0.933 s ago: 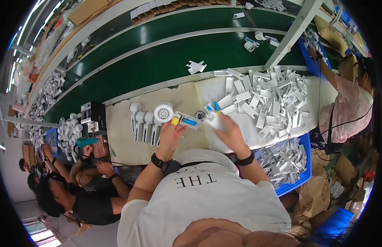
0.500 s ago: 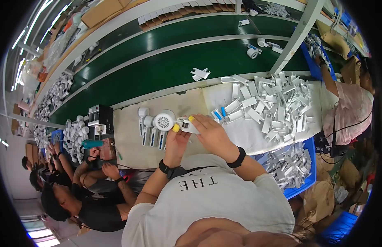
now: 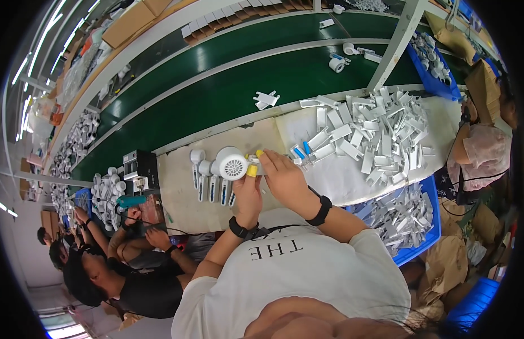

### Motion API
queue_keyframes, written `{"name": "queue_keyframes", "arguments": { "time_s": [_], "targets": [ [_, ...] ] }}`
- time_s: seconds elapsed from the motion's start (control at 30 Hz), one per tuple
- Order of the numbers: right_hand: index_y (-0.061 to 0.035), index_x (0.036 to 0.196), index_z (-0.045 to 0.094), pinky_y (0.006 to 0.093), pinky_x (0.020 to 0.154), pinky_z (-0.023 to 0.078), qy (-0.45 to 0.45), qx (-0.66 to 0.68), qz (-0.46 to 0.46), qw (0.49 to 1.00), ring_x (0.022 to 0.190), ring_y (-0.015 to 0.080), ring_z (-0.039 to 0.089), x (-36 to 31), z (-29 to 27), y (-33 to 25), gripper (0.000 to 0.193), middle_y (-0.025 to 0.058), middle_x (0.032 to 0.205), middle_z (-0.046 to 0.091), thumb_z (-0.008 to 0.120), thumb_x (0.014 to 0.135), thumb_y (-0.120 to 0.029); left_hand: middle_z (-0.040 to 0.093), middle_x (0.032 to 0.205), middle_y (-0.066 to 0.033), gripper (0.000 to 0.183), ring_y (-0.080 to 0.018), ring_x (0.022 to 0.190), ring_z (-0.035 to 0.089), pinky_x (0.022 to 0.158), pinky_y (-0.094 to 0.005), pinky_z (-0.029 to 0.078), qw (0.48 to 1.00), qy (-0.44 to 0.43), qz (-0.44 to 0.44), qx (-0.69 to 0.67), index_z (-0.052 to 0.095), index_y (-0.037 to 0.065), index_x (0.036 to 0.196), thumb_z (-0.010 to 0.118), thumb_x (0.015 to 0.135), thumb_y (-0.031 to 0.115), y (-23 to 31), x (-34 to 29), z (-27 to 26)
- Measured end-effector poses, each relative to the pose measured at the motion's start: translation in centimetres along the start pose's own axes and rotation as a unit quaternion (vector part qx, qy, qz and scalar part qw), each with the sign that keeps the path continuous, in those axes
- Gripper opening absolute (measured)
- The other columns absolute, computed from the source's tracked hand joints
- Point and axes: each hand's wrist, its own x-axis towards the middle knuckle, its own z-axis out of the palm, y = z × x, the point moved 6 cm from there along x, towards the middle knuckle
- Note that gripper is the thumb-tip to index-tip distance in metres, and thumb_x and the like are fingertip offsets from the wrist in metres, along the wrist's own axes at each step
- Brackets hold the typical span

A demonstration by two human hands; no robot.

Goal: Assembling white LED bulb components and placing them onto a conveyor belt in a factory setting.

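My left hand (image 3: 248, 196) and my right hand (image 3: 285, 182) meet over the bench, fingers closed on a small white plastic part (image 3: 253, 160) that they largely hide. Yellow covers show on several fingertips. Just left of my fingers is a round white fan head (image 3: 234, 165) with a slotted grille; whether it touches the held part I cannot tell. Beside it, several white handheld fan bodies (image 3: 197, 158) lie in a row, handles toward me. To the right of my right hand, two small blue-handled tools (image 3: 299, 152) rest by the pile of white parts.
A heap of white plastic covers (image 3: 375, 133) spreads over the right side of the bench. Below it stands a blue bin (image 3: 434, 212) of similar parts. A green conveyor (image 3: 217, 93) runs behind. At left are a black machine (image 3: 139, 169) and co-workers; another person sits at right.
Both hands have shifted slightly right relative to the bench, still together on the white part. The view has tilted a little. At right, the co-worker's arm has drawn back from the blue tray.
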Motion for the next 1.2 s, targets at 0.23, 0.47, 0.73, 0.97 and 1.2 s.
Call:
{"name": "queue_keyframes", "arguments": {
  "time_s": [0.23,0.47,0.73,0.97,1.2],
  "targets": [
    [-0.0011,0.114,0.046,0.0361,0.081,0.047,0.003,-0.047,0.012,0.999,0.097,0.0311,0.055,0.3,0.4,-0.7,0.049,0.0172,0.112,0.053,0.057,0.066,-0.003,0.053,0.113,-0.0048,0.032,-0.0122,0.096,0.053,0.080,-0.0258,0.043,0.997,0.011,0.024,-0.066,0.046,0.003,0.119,0.050,0.088,0.010,0.5,-0.1,1.2],
    [0.0012,0.118,0.043,0.0325,0.083,0.044,0.020,0.200,0.083,0.976,0.096,0.0265,0.056,-0.1,0.6,1.6,0.048,0.0154,0.108,0.055,0.061,0.076,-0.016,0.054,0.110,-0.0143,0.030,-0.0246,0.103,0.054,0.090,-0.0337,0.043,0.995,-0.040,0.080,-0.040,0.045,-0.002,0.115,0.048,0.087,0.007,4.6,1.6,1.5],
    [-0.0022,0.090,0.053,0.0232,0.049,0.040,-0.125,0.568,0.327,0.745,0.061,0.0081,0.052,-0.9,1.9,3.3,0.029,0.0029,0.073,0.057,0.058,0.083,-0.030,0.053,0.112,-0.0155,0.028,-0.0266,0.103,0.053,0.091,-0.0360,0.043,0.995,-0.048,0.059,-0.057,0.046,-0.001,0.112,0.049,0.088,0.011,4.7,2.0,2.5],
    [-0.0016,0.074,0.055,0.0301,0.046,0.040,0.003,0.368,0.164,0.915,0.048,0.0211,0.052,0.2,-0.1,3.8,0.032,0.0099,0.056,0.053,0.061,0.078,-0.033,0.056,0.106,-0.0157,0.028,-0.0268,0.098,0.056,0.088,-0.0363,0.045,0.992,-0.071,0.038,-0.093,0.048,-0.002,0.110,0.051,0.086,0.013,4.8,2.7,3.5],
    [-0.0032,0.077,0.055,0.0343,0.050,0.043,-0.076,0.227,0.132,0.962,0.056,0.0305,0.055,-2.5,3.8,5.0,0.036,0.0131,0.064,0.056,0.064,0.073,-0.038,0.058,0.095,-0.0131,0.025,-0.0256,0.091,0.057,0.084,-0.0367,0.046,0.991,-0.081,-0.103,-0.039,0.049,-0.001,0.102,0.052,0.085,0.017,1.5,4.5,0.6]
  ]
}}
